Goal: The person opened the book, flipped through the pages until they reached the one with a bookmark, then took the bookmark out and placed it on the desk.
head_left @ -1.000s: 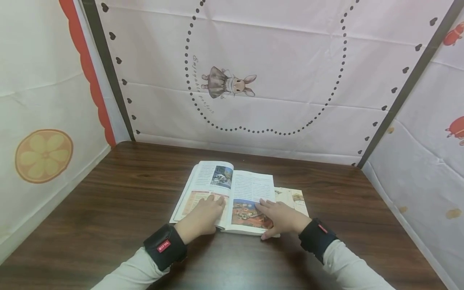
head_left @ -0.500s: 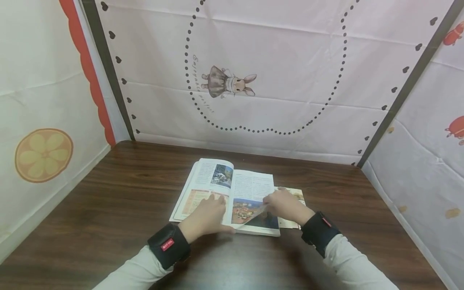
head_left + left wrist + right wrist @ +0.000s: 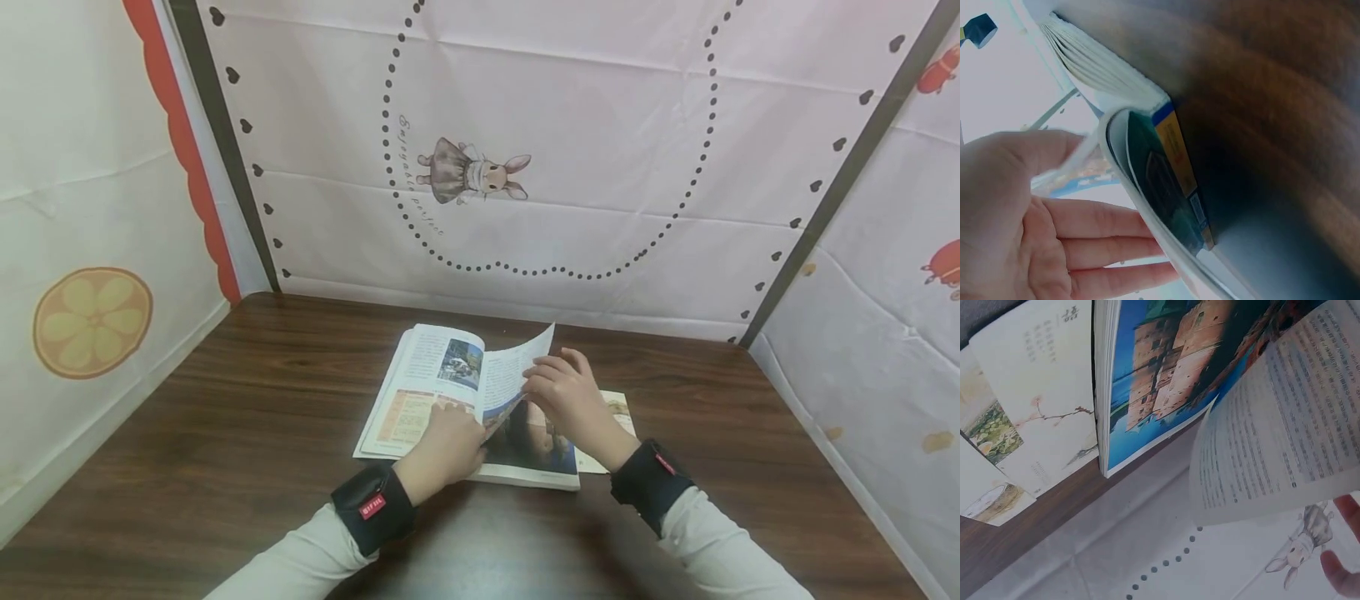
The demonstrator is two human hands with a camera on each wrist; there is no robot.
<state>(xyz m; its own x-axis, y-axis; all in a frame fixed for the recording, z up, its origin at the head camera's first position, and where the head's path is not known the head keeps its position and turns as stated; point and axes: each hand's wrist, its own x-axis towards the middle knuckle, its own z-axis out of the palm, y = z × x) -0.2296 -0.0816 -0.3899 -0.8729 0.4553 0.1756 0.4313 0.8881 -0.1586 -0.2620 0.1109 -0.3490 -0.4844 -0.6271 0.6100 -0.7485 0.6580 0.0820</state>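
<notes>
A thick open book (image 3: 431,367) lies on the dark wooden table (image 3: 225,417). My left hand (image 3: 444,446) rests on its left page near the lower edge, fingers extended, with the thumb (image 3: 1054,150) at the lower edge of a raised page. That raised page (image 3: 517,362) curves up from the right side of the book. At its outer edge is my right hand (image 3: 573,408), fingers loosely bent and spread. In the right wrist view, two fingertips (image 3: 1335,572) stand apart beside the page's edge. The page underneath shows a large castle photo (image 3: 1172,369).
Pale illustrated booklets (image 3: 1035,406) lie partly under the book's right side. White printed cloth (image 3: 600,167) hangs behind the table, with more cloth at both sides.
The right hand has pinched the right page's lower corner, lifted it and moved up the page's edge, uncovering the photo. The left hand has shifted slightly right, toward the fold.
</notes>
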